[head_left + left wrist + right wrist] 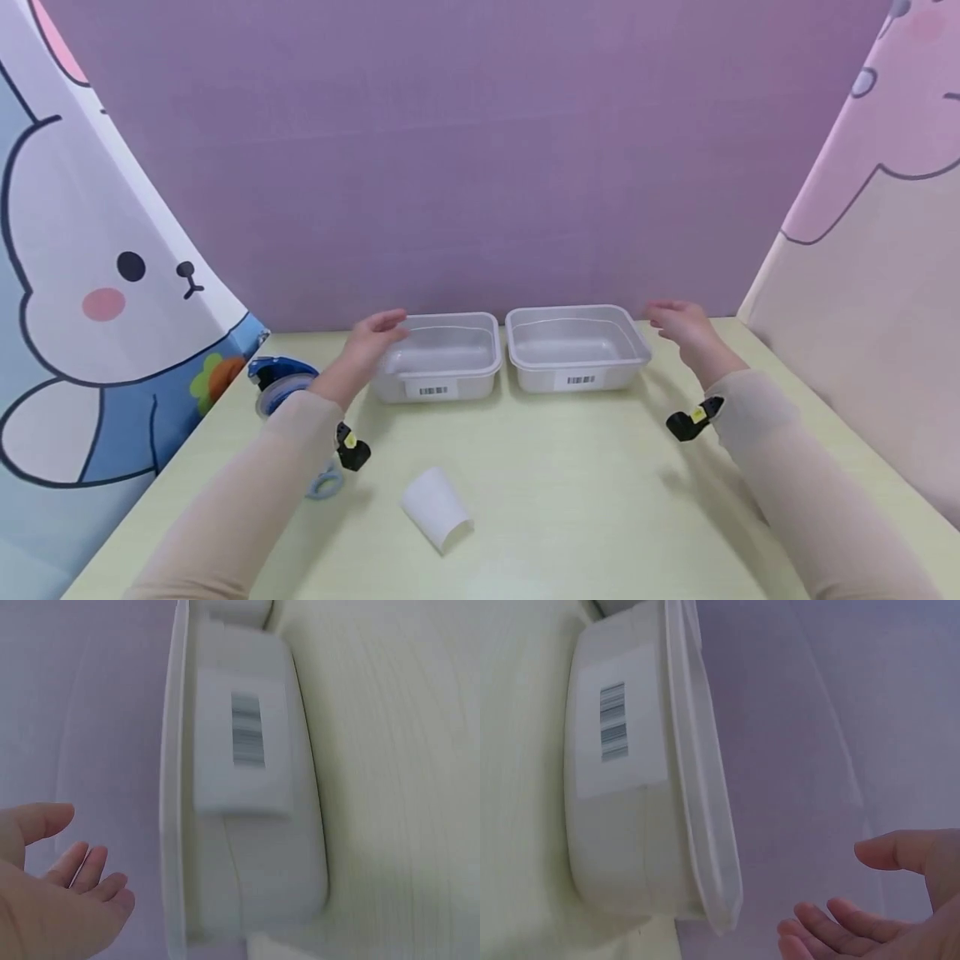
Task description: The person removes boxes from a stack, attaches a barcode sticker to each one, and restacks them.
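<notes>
Two pale plastic bins with barcode labels stand side by side at the back of the table. My left hand [372, 342] is at the left rim of the left bin [453, 387], its fingers loosely bent with nothing between them. Beyond the right rim of the right bin [577, 379], my right hand [688, 332] hovers with relaxed fingers, also holding nothing. In the left wrist view the left hand [64, 892] has thumb and fingers apart beside the bin's rim. The right wrist view shows the right hand [885, 907] spread the same way, apart from the bin.
A curved white paper piece [437, 508] lies on the table [570, 500] at front centre. By the left forearm are a blue tape dispenser [281, 379] and a light-blue ring-shaped handle [326, 483], partly hidden. A purple backdrop [480, 167] rises behind the bins, with printed panels at both sides.
</notes>
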Tool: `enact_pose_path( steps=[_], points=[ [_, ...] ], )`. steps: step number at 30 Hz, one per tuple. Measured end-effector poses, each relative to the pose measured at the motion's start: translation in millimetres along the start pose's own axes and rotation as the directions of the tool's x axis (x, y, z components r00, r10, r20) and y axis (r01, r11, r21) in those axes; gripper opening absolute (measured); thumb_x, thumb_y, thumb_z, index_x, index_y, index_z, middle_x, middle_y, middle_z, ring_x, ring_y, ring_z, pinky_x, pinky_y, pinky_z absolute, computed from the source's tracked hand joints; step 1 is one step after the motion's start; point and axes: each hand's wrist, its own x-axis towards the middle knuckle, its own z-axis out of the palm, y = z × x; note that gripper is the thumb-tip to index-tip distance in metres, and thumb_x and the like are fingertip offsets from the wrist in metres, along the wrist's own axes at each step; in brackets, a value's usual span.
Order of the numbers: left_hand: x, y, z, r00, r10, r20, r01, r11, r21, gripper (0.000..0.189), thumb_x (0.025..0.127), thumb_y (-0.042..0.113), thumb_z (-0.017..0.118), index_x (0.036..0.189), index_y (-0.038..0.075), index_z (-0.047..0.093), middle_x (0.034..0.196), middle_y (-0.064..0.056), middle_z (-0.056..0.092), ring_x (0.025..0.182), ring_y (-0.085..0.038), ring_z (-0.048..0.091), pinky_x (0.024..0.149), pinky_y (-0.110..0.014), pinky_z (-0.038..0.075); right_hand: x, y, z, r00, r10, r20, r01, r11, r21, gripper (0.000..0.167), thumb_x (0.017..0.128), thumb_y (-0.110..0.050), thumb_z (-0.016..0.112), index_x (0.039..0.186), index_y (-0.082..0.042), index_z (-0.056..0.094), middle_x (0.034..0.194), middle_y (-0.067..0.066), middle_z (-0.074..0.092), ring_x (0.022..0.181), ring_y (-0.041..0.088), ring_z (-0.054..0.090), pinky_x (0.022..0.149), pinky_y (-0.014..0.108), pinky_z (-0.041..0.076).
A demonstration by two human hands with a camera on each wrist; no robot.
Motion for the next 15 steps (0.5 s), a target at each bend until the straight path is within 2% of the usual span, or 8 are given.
enact_pose_path(
  steps=[3,5,9,13,15],
  points=[
    [1.4,-6.4,-11.4,0.999,-0.017,-0.048,0.018,1.0,0.017,0.053,0.098,0.012,0.055,0.148,0.008,0.038,0.156,-0.01,0.035,0.146,-0.027,0.028,0.121,-0.041,0.024,5.9,5,-4,1.0,0.014,-0.008,-0.014,1.0,0.001,0.059,0.1,-0.021,0.044,0.149,0.007,0.025,0.154,0.028,0.028,0.14,0.042,0.031,0.117,0.047,0.03],
    [2.1,-10.7,-17.4,0.998,-0.03,-0.058,0.031,0.999,0.021,0.057,0.098,0.012,0.054,0.15,0.007,0.032,0.157,-0.011,0.03,0.147,-0.027,0.024,0.121,-0.041,0.023,9.7,11,-5,1.0,0.024,-0.011,-0.024,1.0,0.001,0.064,0.099,-0.022,0.046,0.15,0.006,0.02,0.155,0.028,0.025,0.14,0.042,0.029,0.118,0.049,0.029],
    [2.8,-20.3,-26.4,0.998,-0.05,-0.028,0.051,0.998,0.043,0.066,0.099,0.015,0.052,0.154,0.006,0.017,0.161,-0.013,0.019,0.149,-0.03,0.016,0.123,-0.043,0.018,16.2,26,-8,0.999,0.053,-0.008,-0.053,0.999,0.005,0.074,0.098,-0.022,0.051,0.152,0.004,0.008,0.159,0.025,0.014,0.143,0.044,0.025,0.118,0.051,0.025],
    [2.6,-29.9,-32.7,0.998,-0.065,0.001,0.064,0.995,0.075,0.07,0.1,0.016,0.051,0.155,0.004,0.01,0.162,-0.016,0.013,0.15,-0.033,0.011,0.123,-0.045,0.014,18.7,40,-7,0.996,0.08,0.048,-0.08,0.997,0.002,0.079,0.098,-0.021,0.051,0.151,0.006,0.0,0.16,0.024,0.003,0.144,0.043,0.023,0.119,0.048,0.026],
    [2.6,-34.2,-34.8,0.996,-0.083,0.012,0.082,0.994,0.077,0.07,0.1,0.016,0.051,0.155,0.003,0.009,0.162,-0.017,0.012,0.149,-0.034,0.01,0.123,-0.046,0.013,18.3,45,-6,0.993,0.086,0.083,-0.086,0.996,0.003,0.078,0.098,-0.019,0.05,0.151,0.007,-0.003,0.159,0.027,0.002,0.144,0.043,0.023,0.118,0.046,0.028]
  ],
)
